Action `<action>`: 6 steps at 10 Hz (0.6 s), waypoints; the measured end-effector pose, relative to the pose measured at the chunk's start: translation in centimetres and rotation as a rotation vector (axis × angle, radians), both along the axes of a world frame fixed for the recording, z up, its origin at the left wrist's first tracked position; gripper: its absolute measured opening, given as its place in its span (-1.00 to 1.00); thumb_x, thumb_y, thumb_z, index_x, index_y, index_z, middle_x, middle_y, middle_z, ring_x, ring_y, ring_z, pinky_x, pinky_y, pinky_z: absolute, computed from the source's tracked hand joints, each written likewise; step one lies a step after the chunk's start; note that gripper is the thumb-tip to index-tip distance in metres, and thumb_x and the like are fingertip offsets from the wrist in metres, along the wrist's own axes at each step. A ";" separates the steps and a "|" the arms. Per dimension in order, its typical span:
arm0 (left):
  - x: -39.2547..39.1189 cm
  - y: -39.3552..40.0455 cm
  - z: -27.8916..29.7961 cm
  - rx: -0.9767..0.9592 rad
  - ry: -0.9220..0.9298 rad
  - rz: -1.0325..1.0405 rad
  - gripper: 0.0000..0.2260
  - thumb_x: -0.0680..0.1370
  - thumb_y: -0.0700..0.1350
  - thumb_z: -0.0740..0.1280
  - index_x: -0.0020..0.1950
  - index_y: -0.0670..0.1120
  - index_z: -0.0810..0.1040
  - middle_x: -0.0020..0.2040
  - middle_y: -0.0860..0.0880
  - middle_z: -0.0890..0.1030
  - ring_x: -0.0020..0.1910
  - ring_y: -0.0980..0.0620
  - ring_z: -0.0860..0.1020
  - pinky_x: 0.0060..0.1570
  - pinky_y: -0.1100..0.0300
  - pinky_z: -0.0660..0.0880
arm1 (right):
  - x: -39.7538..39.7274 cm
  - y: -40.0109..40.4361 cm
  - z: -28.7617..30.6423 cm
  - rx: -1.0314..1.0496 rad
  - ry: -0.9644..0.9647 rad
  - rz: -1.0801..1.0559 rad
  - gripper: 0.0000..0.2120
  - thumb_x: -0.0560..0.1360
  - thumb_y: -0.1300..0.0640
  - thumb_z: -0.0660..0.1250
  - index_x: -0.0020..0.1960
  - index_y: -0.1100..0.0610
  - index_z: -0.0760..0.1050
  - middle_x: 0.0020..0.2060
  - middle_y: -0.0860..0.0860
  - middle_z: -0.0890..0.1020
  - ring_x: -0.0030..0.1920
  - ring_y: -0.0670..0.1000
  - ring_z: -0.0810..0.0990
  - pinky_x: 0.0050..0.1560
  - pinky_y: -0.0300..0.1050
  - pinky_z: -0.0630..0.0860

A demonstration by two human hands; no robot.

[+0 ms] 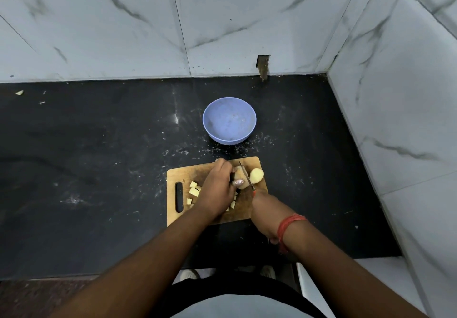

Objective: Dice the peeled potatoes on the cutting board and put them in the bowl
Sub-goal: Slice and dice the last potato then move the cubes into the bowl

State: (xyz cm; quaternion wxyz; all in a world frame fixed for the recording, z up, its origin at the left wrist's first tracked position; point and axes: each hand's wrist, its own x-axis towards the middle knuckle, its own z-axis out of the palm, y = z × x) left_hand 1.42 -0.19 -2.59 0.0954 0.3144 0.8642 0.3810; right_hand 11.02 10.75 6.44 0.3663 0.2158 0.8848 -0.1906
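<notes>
Your left hand [217,189] curls fingers on a smooth peeled potato [239,178] on the wooden cutting board [249,164]; right hand [265,215] grips the knife [246,175], blade just beside your fingertips.

The surface [99,169] is black stone with white scratches and small crumbs on it. Behind it stands a wall [111,21] of big white tiles with grey streaks. Another tiled wall [408,95] meets it at the right corner. A small dark hole [263,66] sits low in the back wall.
</notes>
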 end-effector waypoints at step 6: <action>-0.1 0.2 0.7 -0.054 0.033 -0.037 -0.81 0.54 -0.16 0.45 0.01 -0.14 0.44 0.01 -0.02 0.38 -0.03 -0.02 0.42 -0.01 0.09 0.41 | -3.8 -1.0 1.6 0.053 -0.344 0.248 -0.70 0.61 0.10 0.24 0.30 0.19 0.42 -0.21 0.05 0.45 -0.27 -0.04 0.39 0.17 -0.12 0.37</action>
